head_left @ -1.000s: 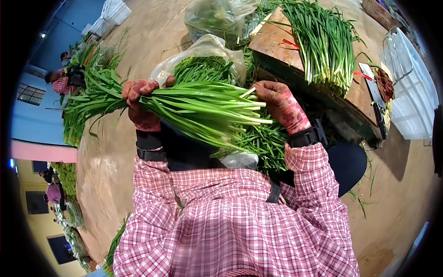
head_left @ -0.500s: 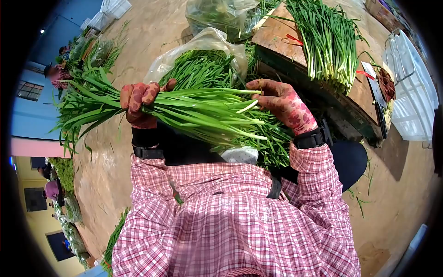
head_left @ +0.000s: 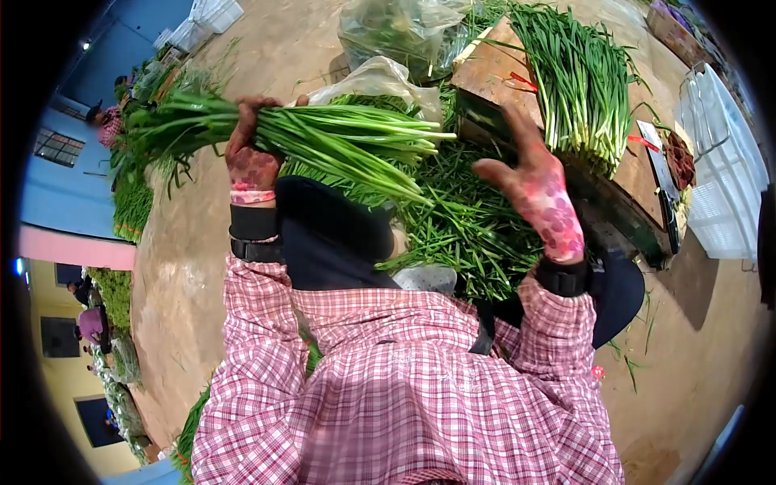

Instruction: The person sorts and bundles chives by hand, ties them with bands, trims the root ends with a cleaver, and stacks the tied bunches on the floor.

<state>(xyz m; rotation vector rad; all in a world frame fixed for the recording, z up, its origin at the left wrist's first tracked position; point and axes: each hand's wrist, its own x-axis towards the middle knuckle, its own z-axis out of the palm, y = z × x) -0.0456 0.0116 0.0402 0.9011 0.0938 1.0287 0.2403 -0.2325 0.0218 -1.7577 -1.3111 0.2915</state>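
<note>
My left hand (head_left: 254, 149), in a patterned glove, is closed around a bunch of long green stalks (head_left: 347, 133). Their pale ends point right and the leafy tips hang out to the left. To the right of those pale ends, my right hand (head_left: 533, 182) is open with thumb and fingers apart, holding nothing. Beneath and between the hands lies a heap of loose green leaves (head_left: 469, 218). Just behind the held bunch is an open clear plastic bag (head_left: 388, 77) with greens in it.
A wooden board (head_left: 493, 73) at the upper right bears a large pile of stalks (head_left: 578, 89) and a scale (head_left: 659, 166). White crates (head_left: 719, 162) stand at the far right. Another filled plastic bag (head_left: 396, 36) is behind. People (head_left: 93, 323) are at the far left.
My right hand has let go of the stalk ends, opened and moved right and down, away from the bunch. My left hand has raised the bunch slightly and turned it.
</note>
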